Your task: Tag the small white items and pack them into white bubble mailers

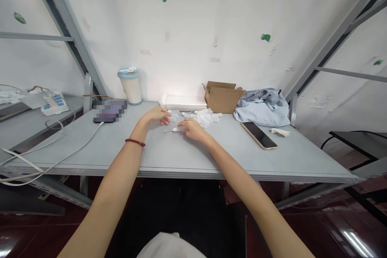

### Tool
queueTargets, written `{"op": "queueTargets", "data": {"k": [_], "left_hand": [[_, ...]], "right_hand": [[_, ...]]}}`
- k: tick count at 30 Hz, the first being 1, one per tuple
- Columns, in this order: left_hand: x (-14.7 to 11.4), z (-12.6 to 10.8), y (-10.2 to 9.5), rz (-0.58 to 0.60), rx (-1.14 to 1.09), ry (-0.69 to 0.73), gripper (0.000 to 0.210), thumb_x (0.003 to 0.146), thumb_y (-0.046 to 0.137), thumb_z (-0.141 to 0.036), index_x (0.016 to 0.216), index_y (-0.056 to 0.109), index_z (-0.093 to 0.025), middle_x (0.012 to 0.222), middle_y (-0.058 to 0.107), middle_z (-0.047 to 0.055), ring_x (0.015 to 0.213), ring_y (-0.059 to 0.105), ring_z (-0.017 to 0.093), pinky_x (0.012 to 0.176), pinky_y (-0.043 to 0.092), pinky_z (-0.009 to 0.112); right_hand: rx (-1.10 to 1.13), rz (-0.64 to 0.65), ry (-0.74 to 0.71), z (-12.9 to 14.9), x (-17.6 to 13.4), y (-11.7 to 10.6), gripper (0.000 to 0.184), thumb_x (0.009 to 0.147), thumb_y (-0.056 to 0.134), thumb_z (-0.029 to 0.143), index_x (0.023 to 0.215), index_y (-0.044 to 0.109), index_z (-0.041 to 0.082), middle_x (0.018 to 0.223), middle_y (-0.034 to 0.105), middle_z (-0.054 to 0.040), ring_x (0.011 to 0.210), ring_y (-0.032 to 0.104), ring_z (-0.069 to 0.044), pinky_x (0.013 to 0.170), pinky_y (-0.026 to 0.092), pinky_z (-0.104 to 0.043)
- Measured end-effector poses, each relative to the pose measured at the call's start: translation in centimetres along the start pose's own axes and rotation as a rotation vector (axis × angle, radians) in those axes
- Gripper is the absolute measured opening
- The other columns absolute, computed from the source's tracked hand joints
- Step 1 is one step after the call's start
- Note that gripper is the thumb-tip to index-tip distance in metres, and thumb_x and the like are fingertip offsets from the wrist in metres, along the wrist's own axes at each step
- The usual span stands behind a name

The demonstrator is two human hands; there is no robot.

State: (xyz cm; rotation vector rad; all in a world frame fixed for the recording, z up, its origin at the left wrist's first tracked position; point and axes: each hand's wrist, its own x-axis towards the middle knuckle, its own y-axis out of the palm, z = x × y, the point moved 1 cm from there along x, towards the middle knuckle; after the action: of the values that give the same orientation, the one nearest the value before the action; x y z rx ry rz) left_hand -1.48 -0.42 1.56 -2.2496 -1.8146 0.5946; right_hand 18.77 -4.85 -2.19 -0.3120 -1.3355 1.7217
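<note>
Loose translucent white plastic pieces (204,117) lie in a pile at the middle of the grey table. At the pile's left edge, my left hand (159,114) has its fingers curled, their tips against a small translucent plastic piece (173,114). My right hand (193,129) comes in from the right, palm down, low over the tabletop. Its thumb and fingers pinch a small white piece with a thin pointed tip (175,130), which points left. Exactly what kind of part this is, I cannot tell.
Behind the pile are a stack of white trays (184,102) and an open cardboard box (223,100). A lidded cup (131,88) and a charging phone (110,111) stand left. To the right lie crumpled cloth (263,109), another phone (259,135) and a crumpled tissue (280,132).
</note>
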Motion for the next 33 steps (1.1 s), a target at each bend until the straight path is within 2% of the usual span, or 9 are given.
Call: {"op": "queueTargets", "data": {"k": [8, 13, 16, 20, 26, 33], "left_hand": [[0.5, 0.2, 0.5, -0.002, -0.088, 0.056, 0.017, 0.061, 0.078, -0.025, 0.073, 0.070, -0.016, 0.080, 0.074, 0.011, 0.074, 0.071, 0.023, 0.068, 0.054, 0.032], [0.3, 0.1, 0.2, 0.090, -0.121, 0.043, 0.029, 0.063, 0.080, -0.039, 0.078, 0.071, -0.015, 0.088, 0.075, 0.013, 0.083, 0.070, 0.024, 0.074, 0.053, 0.032], [0.1, -0.1, 0.3, 0.160, -0.119, 0.045, 0.038, 0.061, 0.081, -0.047, 0.079, 0.073, -0.015, 0.091, 0.075, 0.013, 0.082, 0.069, 0.024, 0.073, 0.052, 0.032], [-0.1, -0.3, 0.4, 0.193, -0.079, 0.080, 0.040, 0.058, 0.083, -0.047, 0.077, 0.074, -0.013, 0.082, 0.072, 0.010, 0.075, 0.065, 0.019, 0.070, 0.050, 0.031], [0.0, -0.2, 0.3, 0.133, -0.105, 0.128, 0.034, 0.054, 0.087, -0.041, 0.068, 0.073, -0.014, 0.067, 0.064, 0.004, 0.066, 0.057, 0.014, 0.066, 0.048, 0.029], [0.4, 0.1, 0.3, 0.127, -0.091, 0.157, 0.038, 0.056, 0.086, -0.047, 0.058, 0.065, -0.015, 0.060, 0.057, 0.001, 0.058, 0.051, 0.012, 0.060, 0.044, 0.028]], "right_hand": [[0.068, -0.058, 0.035, -0.7, 0.1, 0.0, 0.033, 0.080, 0.056, 0.004, 0.107, 0.069, 0.016, 0.107, 0.066, -0.0089, 0.106, 0.057, -0.024, 0.089, 0.044, -0.035], [0.140, -0.181, 0.075, -1.4, 0.5, -0.2, 0.033, 0.077, 0.057, 0.001, 0.104, 0.069, 0.016, 0.106, 0.067, -0.0096, 0.102, 0.059, -0.023, 0.091, 0.045, -0.036], [0.147, -0.256, 0.119, -1.8, 0.6, -0.5, 0.032, 0.078, 0.057, 0.004, 0.104, 0.070, 0.017, 0.106, 0.068, -0.0099, 0.104, 0.059, -0.023, 0.094, 0.045, -0.039], [0.171, -0.347, 0.171, -2.2, 0.7, -0.9, 0.029, 0.079, 0.057, 0.007, 0.104, 0.069, 0.017, 0.107, 0.069, -0.0095, 0.104, 0.060, -0.023, 0.094, 0.046, -0.040], [0.239, -0.397, 0.219, -2.0, 0.7, -1.2, 0.025, 0.084, 0.052, 0.013, 0.102, 0.069, 0.018, 0.107, 0.071, -0.0077, 0.101, 0.062, -0.022, 0.091, 0.047, -0.036], [0.276, -0.460, 0.308, -1.3, 0.5, -2.1, 0.023, 0.091, 0.045, 0.018, 0.097, 0.067, 0.016, 0.098, 0.072, -0.0083, 0.090, 0.064, -0.020, 0.083, 0.046, -0.032]]}}
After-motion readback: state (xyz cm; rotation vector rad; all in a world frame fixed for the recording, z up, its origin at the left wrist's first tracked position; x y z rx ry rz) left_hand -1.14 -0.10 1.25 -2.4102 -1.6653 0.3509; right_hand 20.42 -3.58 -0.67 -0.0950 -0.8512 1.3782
